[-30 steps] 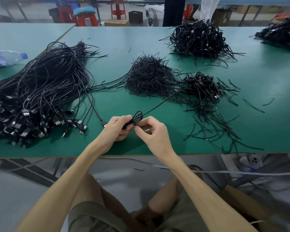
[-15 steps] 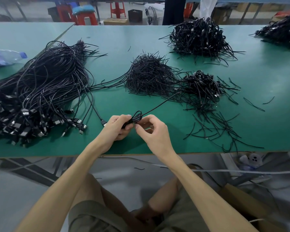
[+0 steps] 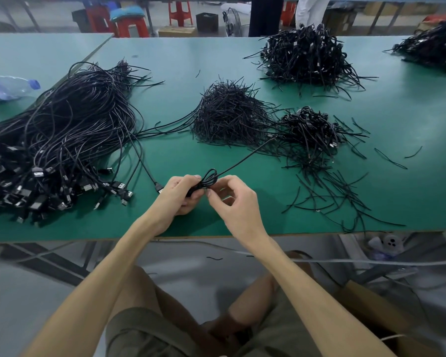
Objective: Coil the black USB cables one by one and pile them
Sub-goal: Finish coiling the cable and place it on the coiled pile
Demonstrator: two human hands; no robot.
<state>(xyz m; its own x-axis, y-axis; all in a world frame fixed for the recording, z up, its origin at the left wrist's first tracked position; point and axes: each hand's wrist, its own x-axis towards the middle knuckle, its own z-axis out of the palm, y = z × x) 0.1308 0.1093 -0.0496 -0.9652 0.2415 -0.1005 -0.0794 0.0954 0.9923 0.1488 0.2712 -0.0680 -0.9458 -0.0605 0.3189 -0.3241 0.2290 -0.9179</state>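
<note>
1 cable [image 3: 208, 182], left hand [image 3: 177, 195], right hand [image 3: 238, 204] gripping

uncoiled cables [image 3: 62, 140] left on table [image 3: 180, 60], coiled pile [image 3: 309, 127] right

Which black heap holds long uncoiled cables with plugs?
The large left heap: long loose strands ending in USB plugs. The others hold short pieces or small coils.

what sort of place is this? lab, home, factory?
Most likely a factory or workshop assembly bench: a long green worktable, a big bundle of uncoiled USB cables, several heaps of coiled cables, and plastic stools behind.
</note>
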